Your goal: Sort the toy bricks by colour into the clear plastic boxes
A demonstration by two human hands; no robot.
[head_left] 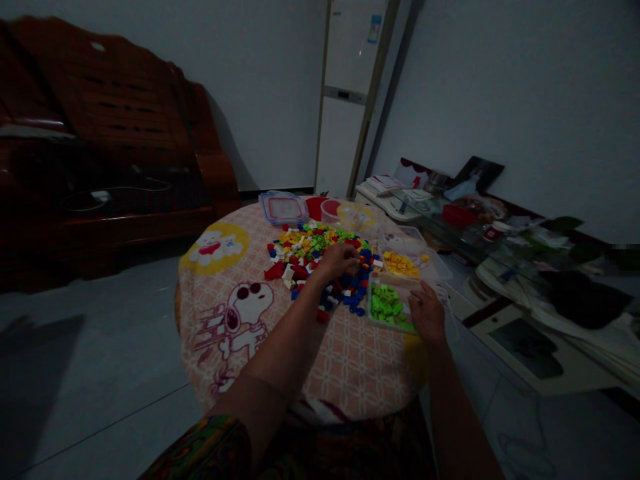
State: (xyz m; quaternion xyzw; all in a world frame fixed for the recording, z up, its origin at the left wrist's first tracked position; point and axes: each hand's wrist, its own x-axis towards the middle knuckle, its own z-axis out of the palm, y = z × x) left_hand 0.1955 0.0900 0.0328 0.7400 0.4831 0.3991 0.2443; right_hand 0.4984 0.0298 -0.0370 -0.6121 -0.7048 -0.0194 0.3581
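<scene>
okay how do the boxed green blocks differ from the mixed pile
The green blocks are one color; the mixed pile includes red, blue, white and yellow. The green blocks sit in a clear container; the mixed pile lies loose on the tablecloth. Both include green pieces.

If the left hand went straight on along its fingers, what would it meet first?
Probably the blue bricks at the right edge of the pile, just past the left hand; yellow bricks lie beyond. Depth is unclear, so it might pass above them.
</scene>
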